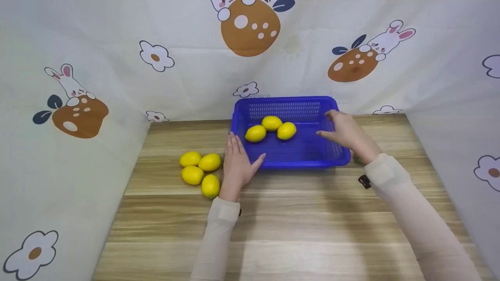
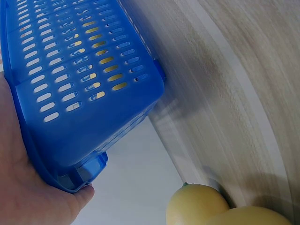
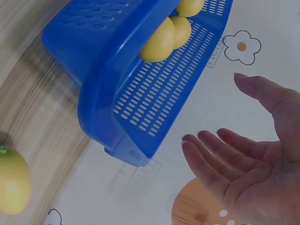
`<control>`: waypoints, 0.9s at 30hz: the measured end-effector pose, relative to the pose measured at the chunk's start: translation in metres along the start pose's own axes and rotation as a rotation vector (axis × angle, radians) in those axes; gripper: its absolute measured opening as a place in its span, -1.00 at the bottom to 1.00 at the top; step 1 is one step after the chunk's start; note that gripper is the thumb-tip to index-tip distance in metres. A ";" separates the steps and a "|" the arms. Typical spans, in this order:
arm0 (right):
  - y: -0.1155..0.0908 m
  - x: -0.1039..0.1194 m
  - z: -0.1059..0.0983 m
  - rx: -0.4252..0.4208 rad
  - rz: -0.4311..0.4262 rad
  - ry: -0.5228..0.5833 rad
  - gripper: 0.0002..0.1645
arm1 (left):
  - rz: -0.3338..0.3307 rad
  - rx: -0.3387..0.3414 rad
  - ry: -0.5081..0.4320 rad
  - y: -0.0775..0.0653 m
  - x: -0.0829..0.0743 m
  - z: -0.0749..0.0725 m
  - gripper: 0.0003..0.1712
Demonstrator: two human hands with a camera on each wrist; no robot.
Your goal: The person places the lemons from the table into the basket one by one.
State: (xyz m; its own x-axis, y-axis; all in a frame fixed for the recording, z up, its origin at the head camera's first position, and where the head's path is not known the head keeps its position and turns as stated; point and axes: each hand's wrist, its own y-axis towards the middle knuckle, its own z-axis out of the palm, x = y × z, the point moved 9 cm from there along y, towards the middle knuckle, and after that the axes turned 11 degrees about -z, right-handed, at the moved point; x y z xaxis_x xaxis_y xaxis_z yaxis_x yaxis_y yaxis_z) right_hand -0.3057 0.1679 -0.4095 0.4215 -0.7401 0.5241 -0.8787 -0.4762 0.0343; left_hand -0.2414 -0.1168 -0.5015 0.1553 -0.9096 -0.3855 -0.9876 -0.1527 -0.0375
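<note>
Pale sleeves (image 1: 425, 222) come closest, both reaching forward over the wooden table (image 1: 281, 234) to the blue basket (image 1: 300, 166), which stands near the patterned cloth (image 1: 187, 23) at the back with three lemons (image 1: 271, 123) grouped on the left side of its floor. My left hand (image 1: 237, 164) lies at its near left corner, fingers straight and thumb spread, seeming to touch the rim and gripping nothing; how hard it presses I cannot tell. My right hand (image 1: 347, 130) is by the right end, fingers loose and parted from the thumb, holding nothing, and the right wrist view shows it apart from the plastic. With only one side touched, I judge a firm push could skew the basket or shove it into the cloth, and leaning on that corner might tip it and set the three rolling. Four loose lemons (image 1: 192, 175) sit just left of my left wrist, so a careless sideways swing could scatter them, while another yellow fruit (image 3: 14, 180) beyond the right end, mostly hidden behind my right wrist in the head view, could be knocked away unseen
</note>
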 end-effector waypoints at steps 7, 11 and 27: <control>-0.007 -0.001 0.002 -0.028 -0.019 0.001 -0.20 | -0.001 0.005 -0.005 0.001 0.001 0.002 0.25; -0.012 -0.002 0.002 -0.038 -0.022 -0.008 -0.20 | -0.004 0.005 -0.014 0.000 0.001 0.002 0.25; -0.032 -0.010 0.003 -0.060 -0.009 -0.057 -0.18 | -0.010 -0.002 0.008 0.000 0.001 0.001 0.26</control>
State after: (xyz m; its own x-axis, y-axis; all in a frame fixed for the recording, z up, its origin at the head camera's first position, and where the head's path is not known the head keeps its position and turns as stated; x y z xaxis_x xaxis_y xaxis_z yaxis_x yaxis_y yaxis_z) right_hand -0.2807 0.1887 -0.4185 0.4404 -0.7624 0.4741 -0.8857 -0.4553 0.0906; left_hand -0.2417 -0.1174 -0.5031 0.1654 -0.9111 -0.3775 -0.9859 -0.1625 -0.0397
